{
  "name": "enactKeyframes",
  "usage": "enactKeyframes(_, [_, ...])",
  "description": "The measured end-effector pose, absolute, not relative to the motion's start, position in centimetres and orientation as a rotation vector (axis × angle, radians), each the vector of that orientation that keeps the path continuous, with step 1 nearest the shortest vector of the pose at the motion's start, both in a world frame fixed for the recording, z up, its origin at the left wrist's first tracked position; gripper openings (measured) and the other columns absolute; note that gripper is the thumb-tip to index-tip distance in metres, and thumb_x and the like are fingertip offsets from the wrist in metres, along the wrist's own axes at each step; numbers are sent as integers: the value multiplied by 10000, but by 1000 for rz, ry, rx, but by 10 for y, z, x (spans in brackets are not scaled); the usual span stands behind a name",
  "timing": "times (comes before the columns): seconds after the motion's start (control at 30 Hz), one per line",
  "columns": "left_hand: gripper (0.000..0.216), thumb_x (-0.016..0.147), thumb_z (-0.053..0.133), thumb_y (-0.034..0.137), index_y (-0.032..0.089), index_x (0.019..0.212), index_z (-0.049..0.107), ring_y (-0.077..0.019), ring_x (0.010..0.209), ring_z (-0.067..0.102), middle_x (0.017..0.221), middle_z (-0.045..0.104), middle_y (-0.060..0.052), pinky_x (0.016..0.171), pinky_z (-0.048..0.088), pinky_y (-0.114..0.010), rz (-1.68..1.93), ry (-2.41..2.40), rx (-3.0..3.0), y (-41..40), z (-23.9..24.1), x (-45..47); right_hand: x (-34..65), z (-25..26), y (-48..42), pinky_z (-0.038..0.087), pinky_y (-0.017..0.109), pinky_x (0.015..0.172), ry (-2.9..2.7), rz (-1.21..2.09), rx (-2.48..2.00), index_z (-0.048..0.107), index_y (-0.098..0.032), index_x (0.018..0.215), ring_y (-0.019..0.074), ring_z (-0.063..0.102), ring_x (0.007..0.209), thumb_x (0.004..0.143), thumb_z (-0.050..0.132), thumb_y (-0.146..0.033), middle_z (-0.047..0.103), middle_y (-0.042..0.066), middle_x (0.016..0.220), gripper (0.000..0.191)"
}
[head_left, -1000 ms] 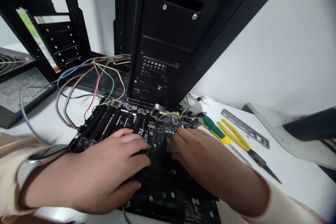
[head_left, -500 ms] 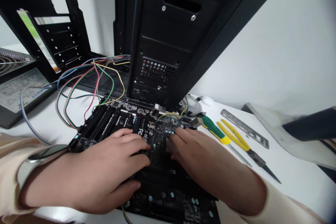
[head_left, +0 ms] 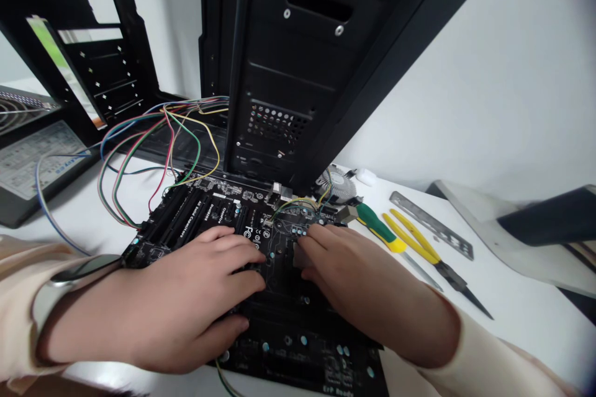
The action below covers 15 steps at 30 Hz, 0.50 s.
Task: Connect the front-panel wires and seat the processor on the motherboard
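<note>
1. Left hand [head_left: 184,304] and right hand [head_left: 358,282]: fingers [head_left: 235,248] curl onto the board, slightly spread; any hold is unclear.
2. Beneath the fingers lies a black motherboard [head_left: 288,329], being worked on; steady pressure seems called for.

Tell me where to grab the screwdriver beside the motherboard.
Grip the screwdriver's green handle around its middle, coming from above. It lies on the table with its thin shaft pointing away from the motherboard, and the yellow pliers sit close on its far side, so a side approach looks cramped.
</note>
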<state>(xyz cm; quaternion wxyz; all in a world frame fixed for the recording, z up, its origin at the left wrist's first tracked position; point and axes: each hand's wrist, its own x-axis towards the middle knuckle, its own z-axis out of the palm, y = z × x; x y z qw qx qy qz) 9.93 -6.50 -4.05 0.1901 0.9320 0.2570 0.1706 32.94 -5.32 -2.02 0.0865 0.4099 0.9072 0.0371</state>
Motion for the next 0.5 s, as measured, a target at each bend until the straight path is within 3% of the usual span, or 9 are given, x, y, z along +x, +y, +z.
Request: enactKeyframes(0.5, [234, 804, 558, 206, 194, 1024, 635, -270, 1007, 573, 1054, 622, -93, 944, 422, -436, 430, 715, 2666, -66, -41, 98, 333, -26, -53, 459, 380, 608, 2766, 157, 1236, 597, -175, 777, 245, 594, 703, 824, 627, -188, 602, 40, 800, 57])
